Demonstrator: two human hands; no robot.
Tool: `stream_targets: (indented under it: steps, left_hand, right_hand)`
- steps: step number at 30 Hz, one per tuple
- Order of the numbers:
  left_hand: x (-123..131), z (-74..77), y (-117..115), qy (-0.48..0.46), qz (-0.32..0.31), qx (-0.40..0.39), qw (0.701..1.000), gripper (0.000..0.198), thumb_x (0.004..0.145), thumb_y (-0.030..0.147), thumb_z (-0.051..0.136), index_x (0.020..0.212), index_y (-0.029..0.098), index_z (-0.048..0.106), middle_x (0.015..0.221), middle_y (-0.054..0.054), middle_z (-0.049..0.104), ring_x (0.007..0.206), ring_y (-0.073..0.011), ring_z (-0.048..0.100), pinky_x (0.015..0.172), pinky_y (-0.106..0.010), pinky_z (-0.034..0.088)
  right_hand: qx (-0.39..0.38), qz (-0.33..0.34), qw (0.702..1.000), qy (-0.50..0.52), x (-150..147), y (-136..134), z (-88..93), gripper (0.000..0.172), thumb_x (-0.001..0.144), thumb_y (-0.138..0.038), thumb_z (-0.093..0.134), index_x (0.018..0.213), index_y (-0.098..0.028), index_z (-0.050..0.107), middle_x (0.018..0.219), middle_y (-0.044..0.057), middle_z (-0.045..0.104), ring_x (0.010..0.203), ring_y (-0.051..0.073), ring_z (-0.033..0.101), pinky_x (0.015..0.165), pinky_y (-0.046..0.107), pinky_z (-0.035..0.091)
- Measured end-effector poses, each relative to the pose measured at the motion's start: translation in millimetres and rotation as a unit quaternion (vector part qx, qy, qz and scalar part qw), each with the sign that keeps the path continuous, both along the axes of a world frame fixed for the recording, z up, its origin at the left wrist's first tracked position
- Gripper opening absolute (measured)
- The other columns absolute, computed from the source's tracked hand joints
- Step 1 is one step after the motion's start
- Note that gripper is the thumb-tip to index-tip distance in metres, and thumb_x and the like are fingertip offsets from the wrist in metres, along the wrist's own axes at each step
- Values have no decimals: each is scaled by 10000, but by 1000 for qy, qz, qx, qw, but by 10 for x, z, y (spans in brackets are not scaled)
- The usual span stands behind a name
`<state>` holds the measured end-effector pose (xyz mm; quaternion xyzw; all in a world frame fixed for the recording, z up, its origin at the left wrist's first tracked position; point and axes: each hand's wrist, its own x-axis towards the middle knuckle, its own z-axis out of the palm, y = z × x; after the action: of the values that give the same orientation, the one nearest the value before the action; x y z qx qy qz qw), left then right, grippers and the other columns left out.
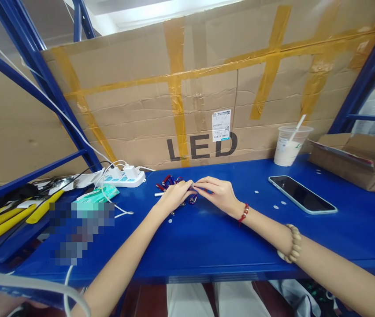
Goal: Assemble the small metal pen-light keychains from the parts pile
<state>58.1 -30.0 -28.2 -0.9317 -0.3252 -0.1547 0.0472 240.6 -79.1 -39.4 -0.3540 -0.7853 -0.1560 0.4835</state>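
Over the middle of the blue metal table, both my hands meet. Left hand and right hand: each grip nearly closed, fingertips pinching a small shiny piece between them, too small to identify. It sits just above a loose cluster of small red and blue metal pieces, partly behind my left hand.

Main risk, I'd say: the piece slips, since only fingertips have it, and bounces among the others. My fingers hide most of it, so a misaligned pinch could go unnoticed. A wrist brushing down could scatter the cluster, the blue-purple carabiner clip or the tiny round metal bit; that one looks likely to roll.

Left side: white power strip with plugs in, green plastic packet, and a thin white cable whose loop could snag my left sleeveless forearm. Yellow-handled tools further left. Right side: pale-cased black phone, clear plastic cup with straw, spillable if knocked, and an open brown cardboard box. Tall cardboard sheet blocks reach behind.
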Motion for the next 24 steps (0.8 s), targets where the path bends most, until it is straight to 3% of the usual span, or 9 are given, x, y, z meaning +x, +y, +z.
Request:
stream_targets:
  steps: [9,16,22,24]
  left_hand:
    - [21,23,-42,8,27,-4,1000,248,934,342,320,1041,166,459,990,-95,626,915,-214,620,750,-321,494]
    - [37,64,-65,55,37,23,998,255,933,303,329,1088,176,486,971,-85,624,901,-206,615,718,-294,486]
    - [-23,213,-67,26,127,36,991,252,940,333,298,968,190,503,920,-59,640,922,-201,602,679,-264,457]
    - [-49,241,-60,-6,160,27,987,256,942,339,284,947,194,495,911,-52,642,906,-195,608,688,-264,449]
  right_hand:
    - [-37,7,999,0,-8,13,-33,215,895,-268,489,918,-207,694,980,22,683,787,102,650,621,175,495]
    - [-120,-2,993,-3,-28,-29,8,200,879,-320,501,900,-212,668,1082,29,622,590,59,599,577,199,486]
    - [-193,-19,981,-4,-47,-68,60,305,892,-332,452,1167,-240,546,1151,37,577,634,77,603,513,198,478]
    - [-209,-27,977,-17,-45,-48,39,356,886,-357,456,1216,-235,510,1177,51,558,773,117,619,604,225,512]
